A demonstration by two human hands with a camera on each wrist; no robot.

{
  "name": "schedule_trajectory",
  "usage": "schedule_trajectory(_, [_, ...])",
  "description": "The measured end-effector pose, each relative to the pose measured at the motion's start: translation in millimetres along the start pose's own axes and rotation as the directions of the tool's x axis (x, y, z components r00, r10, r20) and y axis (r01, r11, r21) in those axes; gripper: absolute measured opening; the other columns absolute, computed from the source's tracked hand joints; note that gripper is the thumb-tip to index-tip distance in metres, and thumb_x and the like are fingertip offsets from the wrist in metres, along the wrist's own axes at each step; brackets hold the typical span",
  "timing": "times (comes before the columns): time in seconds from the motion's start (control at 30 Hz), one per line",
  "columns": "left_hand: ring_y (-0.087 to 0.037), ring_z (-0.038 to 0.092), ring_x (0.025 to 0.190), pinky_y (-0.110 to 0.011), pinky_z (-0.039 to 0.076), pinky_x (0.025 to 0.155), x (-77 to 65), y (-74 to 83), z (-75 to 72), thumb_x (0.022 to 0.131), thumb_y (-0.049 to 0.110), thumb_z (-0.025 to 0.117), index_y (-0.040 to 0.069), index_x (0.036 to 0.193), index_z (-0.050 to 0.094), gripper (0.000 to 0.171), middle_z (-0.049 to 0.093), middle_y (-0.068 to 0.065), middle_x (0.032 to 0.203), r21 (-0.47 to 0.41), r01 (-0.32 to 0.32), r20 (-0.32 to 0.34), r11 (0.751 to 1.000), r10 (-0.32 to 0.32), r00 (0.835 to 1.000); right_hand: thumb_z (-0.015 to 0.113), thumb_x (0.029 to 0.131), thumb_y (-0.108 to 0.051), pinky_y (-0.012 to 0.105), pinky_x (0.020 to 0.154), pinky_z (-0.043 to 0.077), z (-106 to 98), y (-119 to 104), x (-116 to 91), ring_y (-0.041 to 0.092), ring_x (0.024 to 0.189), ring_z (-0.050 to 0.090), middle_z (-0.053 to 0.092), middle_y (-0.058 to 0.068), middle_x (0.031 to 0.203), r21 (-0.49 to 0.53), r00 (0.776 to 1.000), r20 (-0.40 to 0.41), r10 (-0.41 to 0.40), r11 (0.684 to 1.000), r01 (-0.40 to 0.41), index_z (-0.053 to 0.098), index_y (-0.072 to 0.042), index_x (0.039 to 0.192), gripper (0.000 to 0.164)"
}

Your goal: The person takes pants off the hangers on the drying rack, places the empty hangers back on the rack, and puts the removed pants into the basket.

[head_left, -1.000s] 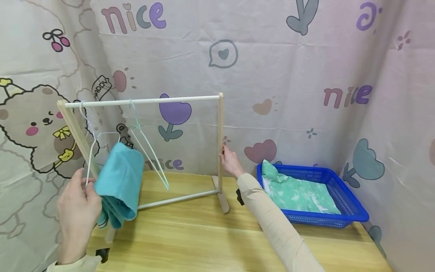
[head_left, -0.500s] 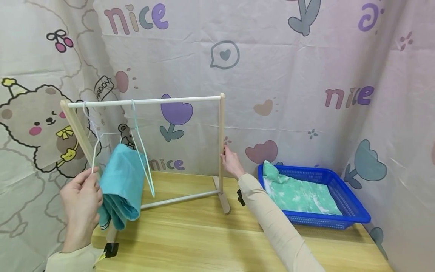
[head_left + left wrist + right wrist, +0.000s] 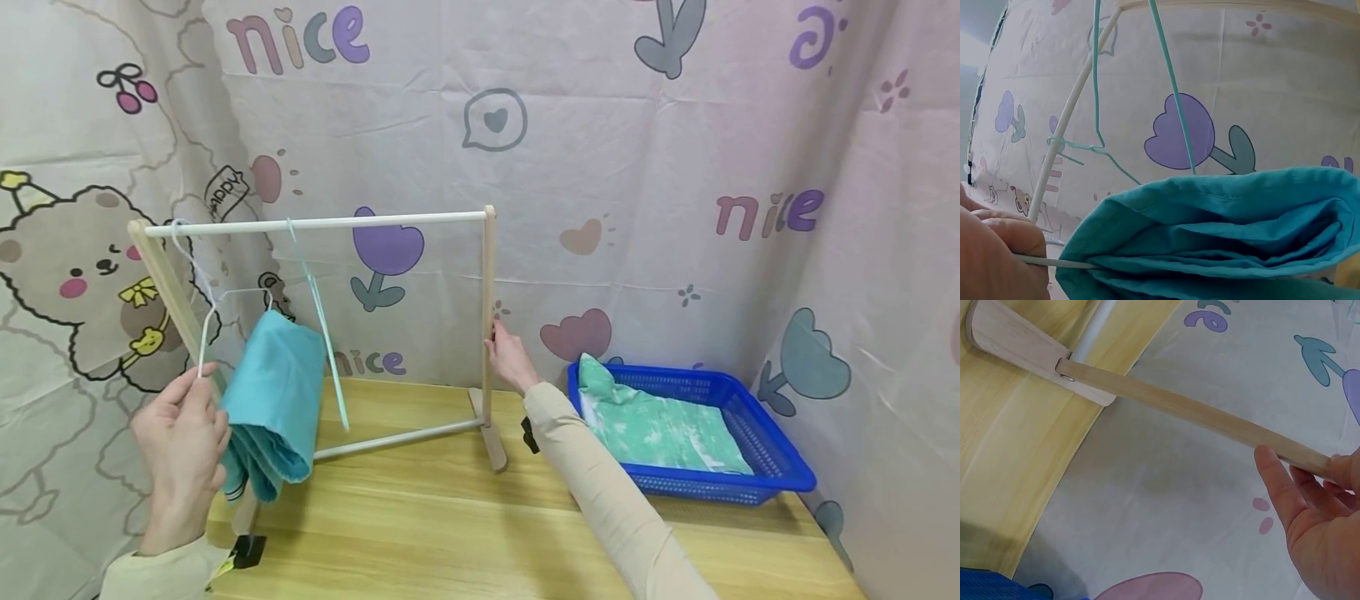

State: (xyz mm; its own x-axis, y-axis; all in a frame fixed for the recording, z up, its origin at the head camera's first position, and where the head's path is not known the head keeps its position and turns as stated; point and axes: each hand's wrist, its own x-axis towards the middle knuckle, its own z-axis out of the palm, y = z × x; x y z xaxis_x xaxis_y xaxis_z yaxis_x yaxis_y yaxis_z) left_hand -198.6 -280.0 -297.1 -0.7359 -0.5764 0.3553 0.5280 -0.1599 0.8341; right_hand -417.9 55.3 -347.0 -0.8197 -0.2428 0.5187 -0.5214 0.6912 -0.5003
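On the left of the head view, my left hand pinches the near arm of a white clothes hanger between thumb and fingers. The hanger's hook sits over the rack's white top rod. A folded turquoise garment hangs from this hanger, beside my fingers. In the left wrist view, the wire runs from my fingertips into the garment's folds. To its right, a bare mint-green hanger hangs nearly edge-on. My right hand holds the wooden right post of the drying rack, fingers and thumb around it.
A blue plastic basket stands on the right of the wooden table, with a green and white tie-dye cloth in it. A printed curtain surrounds the table. The rack's lower rod runs low above the tabletop.
My left hand has moved up a little along the hanger's arm. The mint-green hanger has swung and turned edge-on. My right hand stays on the post.
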Motion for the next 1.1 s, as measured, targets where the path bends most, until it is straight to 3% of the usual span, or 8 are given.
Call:
schedule_trajectory(0.2, [-0.016,0.014,0.025,-0.032,0.002,0.025,-1.9,4.2,1.9,0.092,0.018,0.054,-0.001,0.117,0.057,0.032,0.027,-0.003,0.044,-0.001,-0.072,0.034,0.997,0.072,0.997,0.043,0.096,-0.008,0.034,0.075,0.051,-1,-1,-1,0.028,0.091,0.061,0.06,0.019,0.104,0.0,1.0,0.008,0.006,1.0,-0.006,0.039,0.002,0.126,0.031])
schedule_trajectory(0.43, [-0.017,0.013,0.027,-0.031,0.002,0.025,-8.9,10.9,5.3,0.091,0.017,0.055,-0.002,0.116,0.057,0.032,0.026,-0.004,0.044,-0.031,-0.067,0.039,0.997,0.069,0.997,0.042,0.096,-0.008,0.035,0.073,0.051,-4,-3,-1,0.029,0.09,0.061,0.06,0.02,0.105,-0.004,1.0,0.006,0.005,1.0,-0.005,0.038,0.003,0.127,0.033])
schedule_trajectory(0.77, [-0.016,0.013,0.025,-0.029,0.004,0.024,-24.9,-1.5,3.1,0.091,0.013,0.054,-0.006,0.116,0.057,0.031,0.025,-0.003,0.041,-0.008,-0.159,0.036,0.987,0.16,0.987,0.04,0.097,-0.011,0.034,0.077,0.05,-4,-3,-1,0.028,0.095,0.06,0.059,0.019,0.11,0.032,0.998,0.032,0.047,0.998,-0.048,0.034,-0.001,0.132,0.037])
schedule_trajectory(0.93, [-0.016,0.012,0.026,-0.03,0.004,0.023,-31.6,-11.0,0.9,0.092,0.009,0.052,-0.008,0.116,0.056,0.029,0.024,-0.002,0.04,-0.009,-0.137,0.049,0.991,0.137,0.989,0.041,0.097,-0.011,0.034,0.076,0.051,-3,-2,-2,0.028,0.094,0.06,0.059,0.019,0.109,0.031,0.999,0.033,0.037,0.999,-0.038,0.034,-0.001,0.132,0.036])
schedule_trajectory(1.1, [-0.015,0.013,0.027,-0.031,0.003,0.025,-36.4,-19.7,-0.2,0.093,0.012,0.051,-0.006,0.117,0.055,0.03,0.025,-0.001,0.042,-0.009,-0.044,0.038,0.999,0.045,0.998,0.043,0.097,-0.011,0.033,0.077,0.05,-2,-3,-3,0.026,0.096,0.06,0.058,0.018,0.11,0.095,0.998,0.034,0.048,0.994,-0.051,0.035,-0.002,0.133,0.038])
